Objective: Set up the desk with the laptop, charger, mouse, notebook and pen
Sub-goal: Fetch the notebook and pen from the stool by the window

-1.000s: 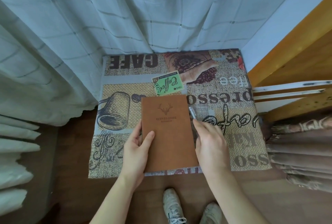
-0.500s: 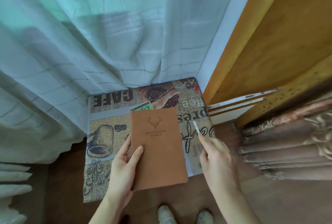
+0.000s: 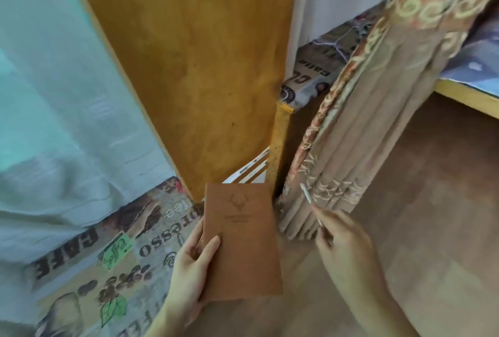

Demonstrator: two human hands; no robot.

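Low in the middle of the view, lifted clear of the floor: brown notebook (image 3: 241, 239), cover up, stag emblem and small print on the front, long side running away from the camera. Held along its left edge by the left hand (image 3: 190, 263), grip narrow, thumb pressed flat on the cover and the other fingers tucked beneath. Just to the right, apart from the notebook: right hand (image 3: 344, 242), grip closed on a slim pale pen (image 3: 306, 194), pinched between thumb and fingers, tip pointing up and away toward the curtain. Beneath and to the left, tabletop (image 3: 151, 239) covered in a coffee-print cloth with "CAFE" and "ESPRESSO" lettering, bare of laptop, charger or mouse. Behind the notebook, tall orange-brown wooden panel (image 3: 194, 66), upright, with white strips showing at its foot. Left of the panel, sheer pale curtain (image 3: 54, 120). Right of the panel, heavy beige patterned curtain (image 3: 372, 109) hanging in folds down to the brown floor (image 3: 432, 215). Whole frame slightly motion-blurred.
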